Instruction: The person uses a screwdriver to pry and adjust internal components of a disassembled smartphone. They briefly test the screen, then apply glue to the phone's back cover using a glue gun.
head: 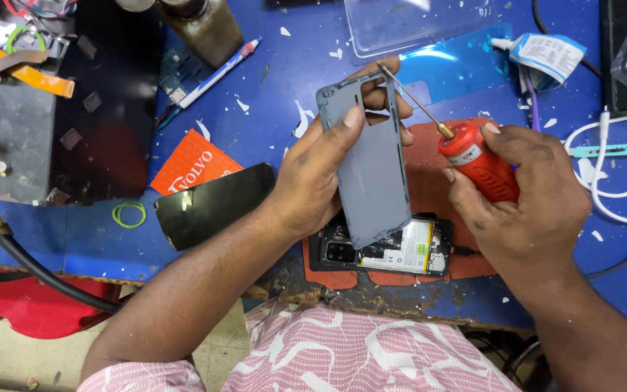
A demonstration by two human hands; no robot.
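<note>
Above the opened phone (390,250): left hand (321,174) gripping cover (368,163), long axis twelve-to-six; right hand (524,192) clasping screwdriver (473,160), tip toward ten o'clock, touching cover's top.

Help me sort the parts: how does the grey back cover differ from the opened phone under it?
The grey back cover is lifted and tilted in the left hand; the opened phone lies flat on the red mat. The cover is a plain thin shell with a camera cutout; the phone shows its battery and boards. Both are similar in outline.
</note>
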